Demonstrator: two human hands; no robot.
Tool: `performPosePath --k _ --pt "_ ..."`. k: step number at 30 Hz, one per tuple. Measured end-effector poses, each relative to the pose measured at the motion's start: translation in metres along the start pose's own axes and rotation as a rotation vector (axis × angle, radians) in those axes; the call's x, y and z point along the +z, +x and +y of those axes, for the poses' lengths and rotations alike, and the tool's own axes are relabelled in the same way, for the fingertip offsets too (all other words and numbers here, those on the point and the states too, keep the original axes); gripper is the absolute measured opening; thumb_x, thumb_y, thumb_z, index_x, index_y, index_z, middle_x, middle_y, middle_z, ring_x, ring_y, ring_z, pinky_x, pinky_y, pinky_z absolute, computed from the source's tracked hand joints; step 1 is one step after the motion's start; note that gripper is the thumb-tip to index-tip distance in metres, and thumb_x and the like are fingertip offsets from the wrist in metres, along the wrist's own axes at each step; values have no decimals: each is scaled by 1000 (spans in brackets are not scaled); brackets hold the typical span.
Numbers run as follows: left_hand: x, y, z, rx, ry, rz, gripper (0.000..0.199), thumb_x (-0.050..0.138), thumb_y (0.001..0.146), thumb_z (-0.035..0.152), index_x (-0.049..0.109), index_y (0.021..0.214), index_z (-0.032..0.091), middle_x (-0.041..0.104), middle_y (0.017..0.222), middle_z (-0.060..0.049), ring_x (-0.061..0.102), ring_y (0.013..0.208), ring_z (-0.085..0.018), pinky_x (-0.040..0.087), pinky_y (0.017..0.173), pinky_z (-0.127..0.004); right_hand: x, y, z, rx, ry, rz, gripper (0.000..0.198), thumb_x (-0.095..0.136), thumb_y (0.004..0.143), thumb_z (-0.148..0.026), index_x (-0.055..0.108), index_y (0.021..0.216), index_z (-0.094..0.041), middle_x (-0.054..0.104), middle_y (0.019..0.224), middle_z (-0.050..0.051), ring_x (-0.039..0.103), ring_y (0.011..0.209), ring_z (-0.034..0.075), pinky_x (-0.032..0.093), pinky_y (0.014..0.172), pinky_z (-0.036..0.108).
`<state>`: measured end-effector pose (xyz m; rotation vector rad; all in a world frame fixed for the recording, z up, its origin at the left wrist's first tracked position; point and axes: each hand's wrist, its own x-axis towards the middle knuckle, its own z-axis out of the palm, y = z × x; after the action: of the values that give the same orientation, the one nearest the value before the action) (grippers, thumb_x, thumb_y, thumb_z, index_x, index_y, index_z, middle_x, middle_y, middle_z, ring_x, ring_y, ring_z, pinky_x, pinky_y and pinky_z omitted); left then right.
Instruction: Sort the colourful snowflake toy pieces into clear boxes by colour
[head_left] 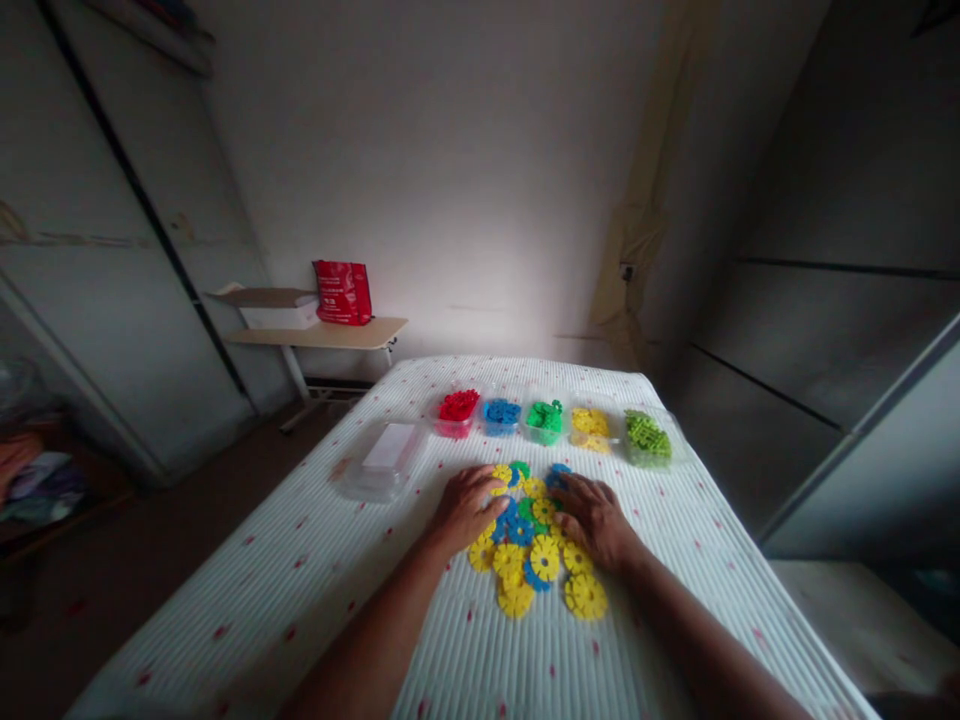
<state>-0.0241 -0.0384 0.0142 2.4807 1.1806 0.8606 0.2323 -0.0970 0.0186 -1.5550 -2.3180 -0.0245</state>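
Note:
A loose pile of notched plastic discs (544,558) in yellow, blue and green lies on the white ribbed cloth in front of me. My left hand (466,508) rests at the pile's left side, fingers spread and touching the discs at its upper left. On the opposite side my right hand (598,518) lies over the pile's right edge with its fingers apart. A blue disc (559,475) shows just beyond its fingertips. Some discs under both hands are hidden.
Behind the pile stand clear tubs of red pieces (458,406), blue pieces (501,414), green pieces (545,420), yellow pieces (590,424) and lime pieces (647,436). A clear plastic box (386,458) sits left. A side table (337,335) holds a red bag (343,293).

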Motion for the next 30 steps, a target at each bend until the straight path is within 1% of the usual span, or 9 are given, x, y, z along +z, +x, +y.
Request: performPosePath --k 4,6,9,10,12,17,20,24,30 --pt "-1 0 -5 -13 -84 64 18 54 81 30 68 89 22 66 104 -5 57 103 -19 42 94 -31 -1 1 10 38 131 102 47 28 93 -47 60 119 -23 57 126 9 48 119 25 40 97 44" --pt "-2 0 -6 -11 -87 80 21 55 81 31 68 94 21 63 112 -6 55 108 -20 41 96 -33 0 1 18 103 183 171 49 26 93 -46 62 115 -22 61 120 9 52 114 24 43 96 41" --pt "-2 -1 -6 41 -56 58 36 50 84 34 59 117 23 49 134 -6 42 123 -22 33 106 -38 3 1 29 164 166 235 51 24 93 -45 62 115 -19 61 120 12 51 115 26 41 99 44" --pt "-2 -1 -5 60 -40 34 39 47 86 35 55 123 25 45 138 -5 38 127 -22 30 108 -39 4 0 32 157 142 229 51 25 93 -45 61 117 -19 60 122 12 49 118 27 39 100 46" --pt "-2 -1 -3 89 -9 -10 40 43 88 35 52 127 27 46 138 -3 34 130 -21 26 110 -41 6 -1 31 130 84 184 50 26 93 -47 58 122 -20 55 129 11 43 123 28 38 100 48" --pt "0 -1 -1 130 17 -1 35 47 88 35 58 120 26 59 126 -2 44 123 -20 29 109 -40 5 -3 15 68 -49 29 51 33 90 -54 46 133 -30 38 144 6 31 131 31 31 99 54" --pt "-1 0 -3 113 5 29 28 48 87 33 65 109 25 64 117 -3 50 115 -19 33 105 -38 2 -3 10 56 -72 -21 51 31 90 -54 46 133 -30 41 142 7 33 129 30 29 99 54" --pt "-3 1 -8 87 -2 12 25 48 87 33 70 95 25 68 106 -3 55 105 -19 40 96 -35 -1 -3 10 52 -59 -32 51 32 90 -54 47 132 -30 43 141 6 36 127 29 29 99 52" --pt "-3 1 -9 90 -7 33 27 47 87 35 71 88 23 69 102 -4 59 99 -19 43 91 -34 -3 -2 10 50 -46 -35 53 30 91 -55 48 132 -27 44 140 7 37 126 29 30 98 52"
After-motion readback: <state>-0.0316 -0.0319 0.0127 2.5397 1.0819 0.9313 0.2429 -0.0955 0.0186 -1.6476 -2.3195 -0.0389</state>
